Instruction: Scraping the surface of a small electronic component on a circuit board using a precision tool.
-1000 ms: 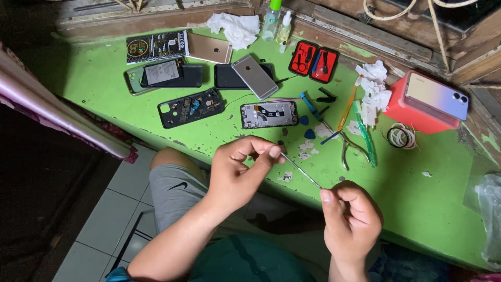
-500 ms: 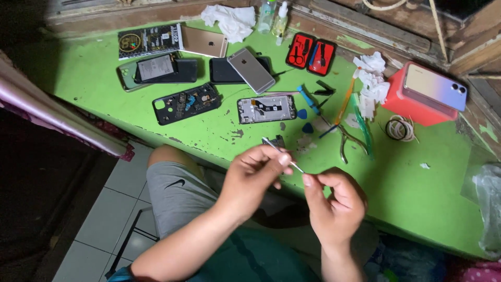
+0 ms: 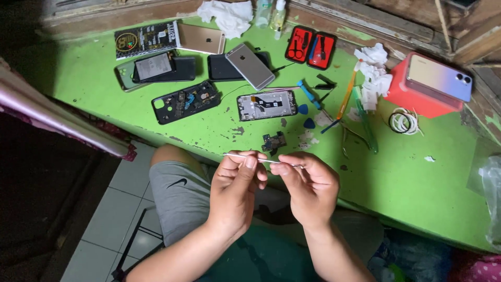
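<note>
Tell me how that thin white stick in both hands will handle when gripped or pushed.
The stick is very thin and spans both hands' fingertips, so it is probably light and slightly bendy. Its round, slim shape would likely roll on the table. Pinched between left hand and right hand, it looks easily snapped.

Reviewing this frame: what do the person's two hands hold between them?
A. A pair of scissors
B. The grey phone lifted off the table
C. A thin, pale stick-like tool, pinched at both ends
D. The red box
C: the left hand and the right hand both pinch a thin pale tool held level above the green table, while the grey phone and the red box lie untouched.
</note>
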